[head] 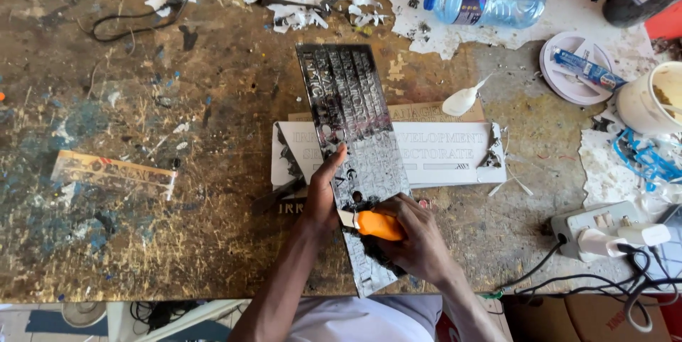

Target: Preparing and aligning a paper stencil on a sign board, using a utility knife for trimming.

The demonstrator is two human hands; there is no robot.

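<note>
A long dark glossy panel (355,122) with cut-out lettering lies lengthwise on the worn workbench (177,242), its near end over the bench's front edge. My left hand (324,189) presses flat on the panel's left edge. My right hand (415,239) grips an orange-handled knife (376,225), its blade end pointing left toward my left hand, low on the panel. Under the panel lies a white sign board (444,154) with grey lettering, and a tan board (433,112) shows beneath that.
A plastic water bottle (486,4) lies at the back. A white plastic spoon (462,100), a round white lid (572,68) with a blue tube, and a white tub (650,100) sit right. A power strip (604,232) with cables is near right. A flat strip (114,171) lies left.
</note>
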